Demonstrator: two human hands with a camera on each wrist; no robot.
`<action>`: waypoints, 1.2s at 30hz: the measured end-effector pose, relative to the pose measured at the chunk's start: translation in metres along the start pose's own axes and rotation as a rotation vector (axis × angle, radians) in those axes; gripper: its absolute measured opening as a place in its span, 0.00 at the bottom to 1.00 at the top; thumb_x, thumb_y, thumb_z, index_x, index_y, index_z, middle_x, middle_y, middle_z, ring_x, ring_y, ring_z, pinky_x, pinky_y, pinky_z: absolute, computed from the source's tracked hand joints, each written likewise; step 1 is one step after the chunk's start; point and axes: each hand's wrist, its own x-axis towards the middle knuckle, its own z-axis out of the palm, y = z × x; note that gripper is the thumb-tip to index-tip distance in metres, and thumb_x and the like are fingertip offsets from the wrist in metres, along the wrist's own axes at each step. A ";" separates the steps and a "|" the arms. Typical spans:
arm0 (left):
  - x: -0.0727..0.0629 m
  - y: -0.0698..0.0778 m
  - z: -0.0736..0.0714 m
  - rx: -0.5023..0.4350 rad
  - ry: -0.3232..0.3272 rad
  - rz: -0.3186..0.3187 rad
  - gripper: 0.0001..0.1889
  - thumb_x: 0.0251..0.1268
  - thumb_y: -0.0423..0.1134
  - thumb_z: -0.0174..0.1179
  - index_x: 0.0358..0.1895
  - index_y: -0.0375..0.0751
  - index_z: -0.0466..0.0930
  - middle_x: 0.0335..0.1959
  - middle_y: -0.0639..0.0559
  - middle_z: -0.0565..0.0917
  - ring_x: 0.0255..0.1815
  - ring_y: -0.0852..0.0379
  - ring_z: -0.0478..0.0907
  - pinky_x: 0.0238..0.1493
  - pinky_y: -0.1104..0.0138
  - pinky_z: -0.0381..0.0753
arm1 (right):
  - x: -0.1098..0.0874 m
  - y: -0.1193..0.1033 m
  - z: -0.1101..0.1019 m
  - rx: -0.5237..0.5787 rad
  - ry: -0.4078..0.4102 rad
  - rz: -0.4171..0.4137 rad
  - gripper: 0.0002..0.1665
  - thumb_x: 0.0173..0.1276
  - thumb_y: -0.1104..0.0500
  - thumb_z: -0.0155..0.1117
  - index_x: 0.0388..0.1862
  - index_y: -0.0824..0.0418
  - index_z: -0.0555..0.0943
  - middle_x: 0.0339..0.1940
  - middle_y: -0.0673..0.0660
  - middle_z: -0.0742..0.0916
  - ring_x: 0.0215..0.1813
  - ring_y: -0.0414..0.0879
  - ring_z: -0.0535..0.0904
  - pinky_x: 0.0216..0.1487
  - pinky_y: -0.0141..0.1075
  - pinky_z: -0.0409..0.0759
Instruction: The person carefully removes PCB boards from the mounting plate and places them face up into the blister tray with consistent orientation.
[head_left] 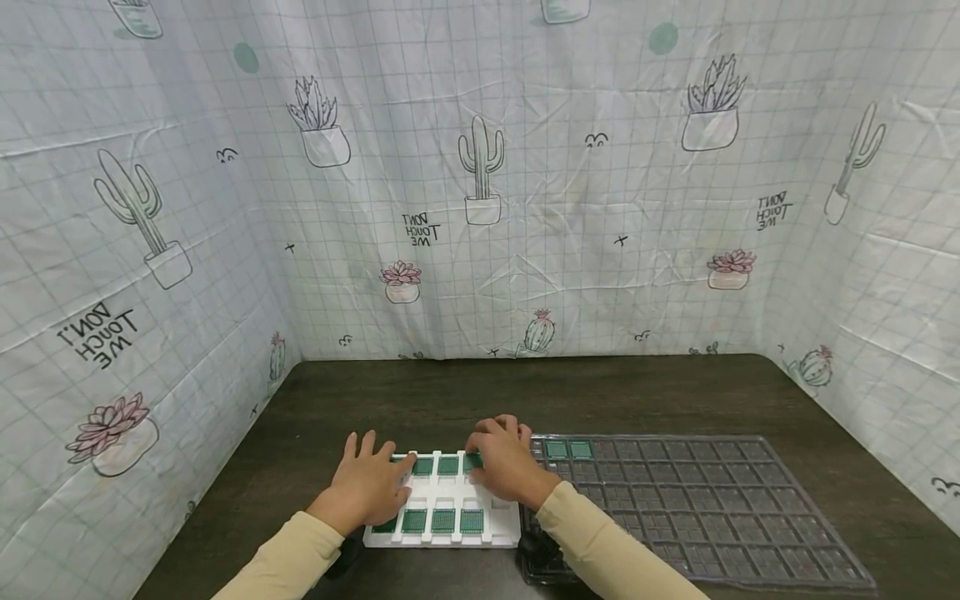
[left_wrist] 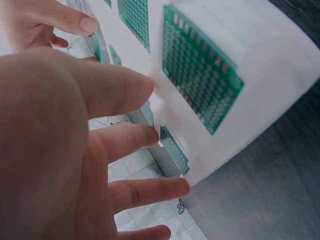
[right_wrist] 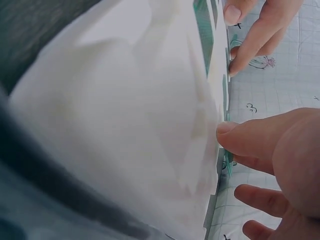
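A white tray point(head_left: 431, 493) holds two rows of small green perforated circuit boards point(head_left: 443, 522). Over its left end spreads my left hand point(head_left: 366, 485), the fingers fairly straight. In the left wrist view its thumb and fingertips point(left_wrist: 145, 135) touch the white tray beside the boards. At the far row, toward the tray's right end, my right hand point(head_left: 510, 462) pinches a green circuit board point(right_wrist: 228, 161) between thumb and index finger. This board stands at the tray's far edge, partly hidden by the fingers; the other fingers of that hand are apart from it.
Right of the white tray lies a large clear plastic tray point(head_left: 697, 500) divided into many compartments. Two green boards point(head_left: 568, 450) sit in its far left compartments. Both trays are on a dark wooden table point(head_left: 420, 396), with a cactus-printed curtain point(head_left: 555, 250) around the back and sides.
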 end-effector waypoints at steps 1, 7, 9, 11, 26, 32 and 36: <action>0.000 0.000 0.000 0.000 0.001 0.000 0.26 0.68 0.53 0.57 0.67 0.52 0.74 0.67 0.42 0.73 0.73 0.31 0.59 0.72 0.34 0.50 | 0.000 0.000 -0.001 0.000 0.001 -0.001 0.15 0.63 0.56 0.71 0.48 0.54 0.84 0.67 0.62 0.76 0.70 0.63 0.59 0.64 0.65 0.55; 0.001 0.001 0.001 -0.004 -0.003 0.000 0.26 0.68 0.53 0.57 0.67 0.52 0.74 0.67 0.42 0.73 0.73 0.30 0.58 0.72 0.34 0.50 | -0.003 0.001 -0.003 -0.003 0.000 0.001 0.14 0.63 0.55 0.71 0.48 0.54 0.84 0.67 0.61 0.76 0.70 0.63 0.59 0.64 0.65 0.55; 0.001 0.001 0.001 -0.002 -0.003 -0.002 0.26 0.68 0.53 0.57 0.67 0.52 0.74 0.67 0.42 0.73 0.73 0.30 0.58 0.72 0.34 0.50 | -0.004 0.002 -0.003 0.000 0.005 0.002 0.14 0.63 0.56 0.71 0.48 0.54 0.84 0.67 0.61 0.76 0.70 0.63 0.59 0.63 0.65 0.55; 0.001 0.002 0.002 -0.001 0.000 -0.004 0.26 0.68 0.53 0.57 0.67 0.52 0.74 0.67 0.42 0.73 0.73 0.30 0.58 0.72 0.34 0.49 | -0.005 0.003 -0.003 -0.002 0.012 0.000 0.14 0.63 0.56 0.71 0.47 0.54 0.84 0.66 0.61 0.76 0.70 0.63 0.59 0.63 0.64 0.55; 0.002 -0.001 0.005 -0.003 -0.006 0.010 0.25 0.69 0.53 0.56 0.67 0.52 0.73 0.67 0.42 0.72 0.74 0.30 0.57 0.72 0.34 0.49 | -0.012 0.009 -0.006 -0.035 0.050 0.001 0.13 0.62 0.57 0.71 0.46 0.53 0.84 0.64 0.61 0.78 0.68 0.64 0.61 0.60 0.65 0.57; 0.002 0.000 0.003 -0.009 -0.009 0.008 0.25 0.69 0.53 0.56 0.67 0.52 0.73 0.67 0.41 0.72 0.74 0.29 0.56 0.72 0.34 0.49 | -0.014 0.011 -0.008 -0.034 0.054 0.012 0.13 0.62 0.57 0.72 0.46 0.54 0.84 0.64 0.61 0.78 0.68 0.64 0.61 0.59 0.65 0.57; 0.002 0.000 0.002 -0.011 -0.014 0.005 0.26 0.69 0.53 0.56 0.67 0.51 0.73 0.67 0.41 0.72 0.74 0.29 0.56 0.72 0.33 0.48 | -0.015 0.012 -0.009 -0.033 0.054 0.019 0.13 0.62 0.57 0.72 0.45 0.53 0.84 0.64 0.61 0.78 0.69 0.64 0.61 0.59 0.64 0.57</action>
